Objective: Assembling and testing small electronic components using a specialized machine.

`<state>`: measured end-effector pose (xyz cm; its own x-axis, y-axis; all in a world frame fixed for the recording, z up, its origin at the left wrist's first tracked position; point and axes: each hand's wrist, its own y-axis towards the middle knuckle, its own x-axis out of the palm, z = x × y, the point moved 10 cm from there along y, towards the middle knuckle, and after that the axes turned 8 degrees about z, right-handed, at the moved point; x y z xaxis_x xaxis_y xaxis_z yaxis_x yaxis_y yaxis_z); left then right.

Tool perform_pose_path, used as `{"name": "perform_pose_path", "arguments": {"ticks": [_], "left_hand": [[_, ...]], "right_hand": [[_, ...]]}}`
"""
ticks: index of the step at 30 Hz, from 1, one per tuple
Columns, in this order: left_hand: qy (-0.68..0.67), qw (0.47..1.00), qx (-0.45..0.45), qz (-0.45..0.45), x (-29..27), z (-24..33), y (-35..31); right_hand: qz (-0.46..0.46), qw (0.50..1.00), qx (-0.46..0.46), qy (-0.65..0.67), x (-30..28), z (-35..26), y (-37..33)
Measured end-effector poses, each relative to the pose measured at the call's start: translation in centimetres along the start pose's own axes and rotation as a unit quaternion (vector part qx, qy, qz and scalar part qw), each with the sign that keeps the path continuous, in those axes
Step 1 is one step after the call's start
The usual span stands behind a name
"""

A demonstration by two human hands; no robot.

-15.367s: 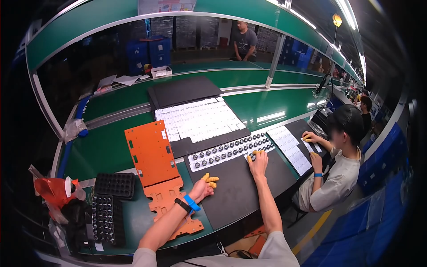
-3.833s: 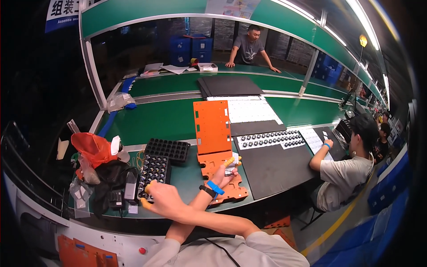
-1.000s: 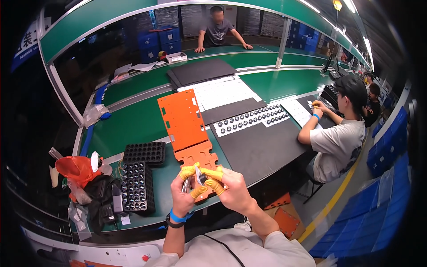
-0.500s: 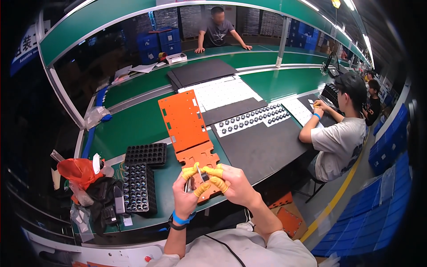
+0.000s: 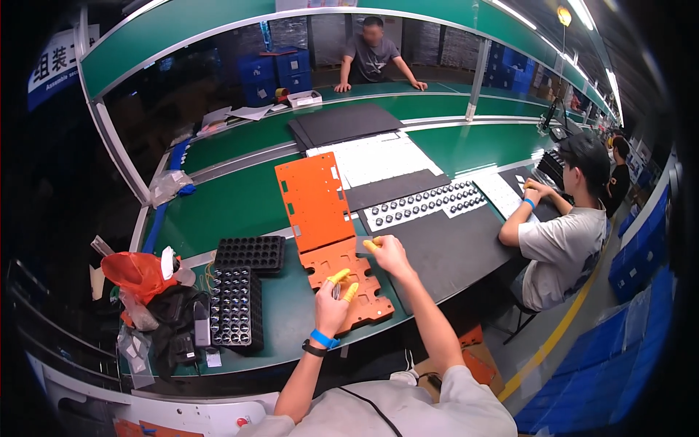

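- Right now your left hand [image 5: 333, 304] is raised just below the middle of the frame, yellow-capped fingers [image 5: 350, 291] pinched together on a small part [image 5: 336, 292] too tiny to make out.
- Your right hand [image 5: 390, 255] sits a little up and to the right of it, fingers curled, resting at the right edge of the lower orange plate [image 5: 348, 280]; whether it grips anything, you cannot tell from this view.
- That lower orange plate lies flat on the green desk [image 5: 233, 207], directly under both hands.
- Just above it, touching its upper edge, lies a larger orange panel [image 5: 314, 198], reaching toward the frame's centre.
- To the left of the plate lie two black trays [image 5: 237, 306], one long and one shorter above it.
- Farther left you have an orange bag [image 5: 137, 271] among dark clutter.
- To the right, a black mat [image 5: 451, 244] carries a white strip of round parts [image 5: 426, 206].
- At the right edge a seated person in a grey shirt [image 5: 564, 247] works at the same desk.
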<state>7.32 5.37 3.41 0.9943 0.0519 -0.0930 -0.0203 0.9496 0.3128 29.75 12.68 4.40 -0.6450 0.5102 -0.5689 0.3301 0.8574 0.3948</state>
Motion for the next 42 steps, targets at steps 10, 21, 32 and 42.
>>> {"name": "perform_pose_path", "arguments": {"ticks": [10, 21, 32, 42], "left_hand": [[0.008, 0.999, 0.016, -0.030, 0.2, 0.1, -0.1], [0.004, 0.999, 0.032, -0.030, 0.1, -0.2, 0.2], [-0.078, 0.997, 0.004, 0.001, -0.3, -0.5, 0.6], [-0.055, 0.998, -0.026, -0.010, -0.8, -1.0, 0.5]], "right_hand": [[-0.456, 0.855, 0.203, 0.141, 7.7, 5.7, 1.2], [-0.503, 0.815, 0.237, 0.164, 7.6, 4.2, -0.1], [-0.483, 0.821, 0.228, 0.202, 7.6, 5.2, 0.0], [-0.489, 0.840, 0.199, 0.121, 8.7, 4.0, -0.5]]}}
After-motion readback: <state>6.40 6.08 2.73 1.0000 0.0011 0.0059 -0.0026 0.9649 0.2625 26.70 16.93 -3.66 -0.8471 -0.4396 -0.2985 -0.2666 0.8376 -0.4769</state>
